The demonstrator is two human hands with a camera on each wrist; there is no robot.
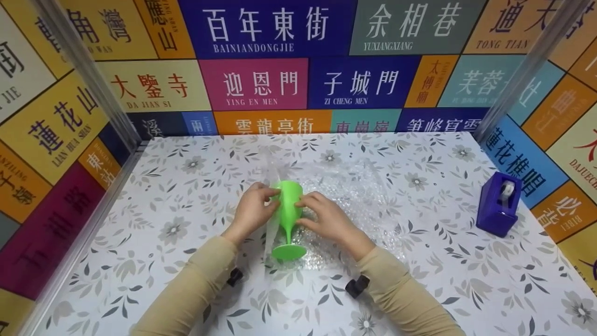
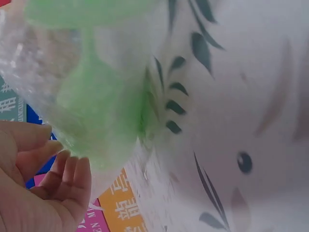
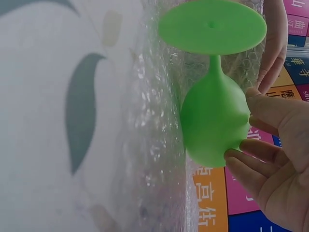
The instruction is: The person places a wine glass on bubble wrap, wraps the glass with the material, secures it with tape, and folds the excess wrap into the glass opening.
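Green goblet (image 1: 291,210) on bubble wrap (image 1: 354,219)

Goblet lies on its side, foot toward person, wrap beneath on tabletop (image 1: 121,261). Left hand (image 1: 254,208): pinching raised wrap edge. Right hand (image 1: 330,219): loosely open, fingertips touching goblet. Tape dispenser (image 1: 497,207) well apart, right.

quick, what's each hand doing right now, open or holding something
Left hand: closed, pinching the bubble wrap beside the goblet.
Right hand: closed, fingers and thumb holding the goblet's bowl.
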